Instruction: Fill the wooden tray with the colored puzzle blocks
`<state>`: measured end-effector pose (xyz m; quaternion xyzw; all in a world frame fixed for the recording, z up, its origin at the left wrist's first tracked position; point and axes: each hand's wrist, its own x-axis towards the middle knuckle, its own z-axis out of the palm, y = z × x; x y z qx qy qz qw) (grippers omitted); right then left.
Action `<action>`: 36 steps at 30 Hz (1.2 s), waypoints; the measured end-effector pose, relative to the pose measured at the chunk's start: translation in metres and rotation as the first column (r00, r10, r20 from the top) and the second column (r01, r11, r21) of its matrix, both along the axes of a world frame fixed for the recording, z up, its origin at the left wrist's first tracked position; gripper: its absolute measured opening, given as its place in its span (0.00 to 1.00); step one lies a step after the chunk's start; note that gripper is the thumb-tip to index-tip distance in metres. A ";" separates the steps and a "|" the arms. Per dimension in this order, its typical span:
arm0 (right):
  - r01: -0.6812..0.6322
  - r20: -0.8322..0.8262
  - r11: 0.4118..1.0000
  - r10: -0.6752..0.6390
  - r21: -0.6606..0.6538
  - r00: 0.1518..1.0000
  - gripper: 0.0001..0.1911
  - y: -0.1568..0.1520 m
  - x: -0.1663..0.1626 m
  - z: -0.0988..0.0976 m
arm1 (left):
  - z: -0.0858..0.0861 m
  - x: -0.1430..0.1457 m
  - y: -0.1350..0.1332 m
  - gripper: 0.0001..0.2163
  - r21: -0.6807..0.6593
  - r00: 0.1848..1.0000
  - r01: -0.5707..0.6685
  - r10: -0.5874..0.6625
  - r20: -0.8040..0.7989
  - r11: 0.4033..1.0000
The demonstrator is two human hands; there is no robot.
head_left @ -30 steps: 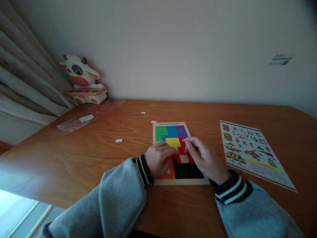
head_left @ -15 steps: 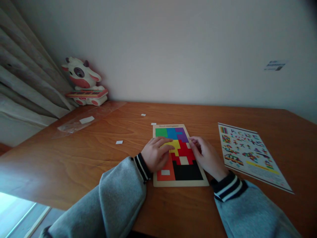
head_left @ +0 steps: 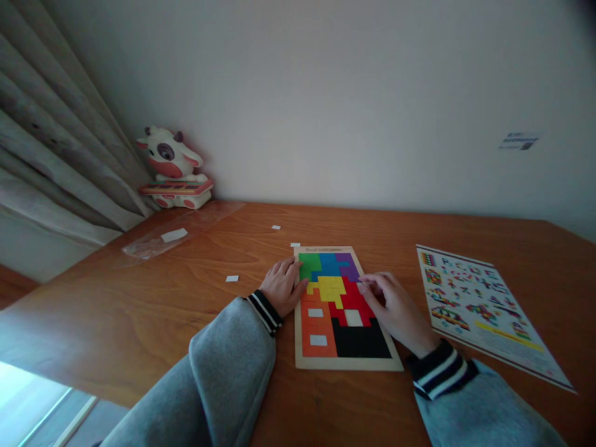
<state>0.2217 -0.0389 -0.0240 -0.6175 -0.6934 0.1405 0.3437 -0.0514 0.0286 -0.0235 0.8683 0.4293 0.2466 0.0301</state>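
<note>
A wooden tray puzzle (head_left: 349, 362) lies flat between my hands, filled with green, blue, purple, yellow, red, orange and black pieces. White labels stick to some pieces, two on the orange area (head_left: 308, 326) and one by the red piece (head_left: 354, 318). My left hand (head_left: 282, 288) rests along the tray's left edge, fingers stretched and thumb apart, holding nothing. My right hand (head_left: 388, 305) is at the right edge, thumb and forefinger pinched at a small white label (head_left: 362, 284), mostly hidden by the fingertips.
Several loose white labels, one of them here (head_left: 231, 279), lie left of and behind the tray. A printed pattern sheet (head_left: 484, 304) lies at the right. Clear plastic wrap (head_left: 153, 248) and a cow toy with a keyboard (head_left: 174, 171) are at the back left, by a curtain (head_left: 60, 143).
My left hand has drawn back left from over the yellow and orange pieces to the tray's edge, uncovering another white label. My right hand stays at the right edge. The view has shifted slightly.
</note>
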 end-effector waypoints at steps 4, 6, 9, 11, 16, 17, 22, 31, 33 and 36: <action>0.020 -0.049 1.000 -0.021 -0.012 0.999 0.14 0.001 -0.001 0.000 | 0.006 -0.008 0.025 0.17 0.028 1.000 0.006 -0.006 0.001 1.000; 0.029 -0.062 0.999 -0.030 -0.021 0.998 0.15 0.001 -0.001 0.001 | 0.008 -0.013 0.044 0.19 0.020 0.998 -0.002 0.003 -0.062 1.000; 0.031 -0.079 0.999 -0.033 -0.032 0.996 0.15 0.001 0.000 0.002 | 0.006 -0.018 0.072 0.21 -0.022 0.980 0.016 -0.020 -0.196 1.000; 0.028 -0.095 0.999 -0.031 -0.038 0.995 0.15 -0.001 0.000 0.002 | 0.003 -0.020 0.086 0.21 -0.040 0.966 0.023 -0.032 -0.257 0.999; 0.020 -0.106 0.999 -0.024 -0.038 0.994 0.15 -0.003 -0.001 0.005 | 0.000 -0.020 0.108 0.20 0.007 0.958 -0.124 0.122 -0.260 0.992; 0.019 -0.106 0.999 -0.024 -0.040 0.994 0.15 -0.004 -0.001 0.005 | 0.000 -0.019 0.111 0.21 0.017 0.954 -0.184 0.182 -0.239 0.983; 0.012 -0.105 0.999 -0.017 -0.053 0.994 0.16 -0.003 -0.002 0.005 | -0.001 -0.016 0.126 0.39 -0.072 0.903 -0.383 0.357 -0.238 0.921; -0.005 -0.131 0.999 -0.001 -0.045 0.991 0.15 -0.004 0.000 0.004 | -0.006 -0.023 0.128 0.23 -0.031 0.908 -0.336 0.315 -0.278 0.941; -0.005 -0.138 0.999 0.000 -0.038 0.990 0.15 -0.004 0.000 0.005 | -0.003 -0.025 0.124 0.22 -0.038 0.928 -0.247 0.226 -0.297 0.968; -0.006 -0.143 0.999 0.000 -0.042 0.990 0.15 -0.005 -0.001 0.007 | 0.000 -0.027 0.118 0.20 -0.084 0.946 -0.035 0.006 -0.324 0.996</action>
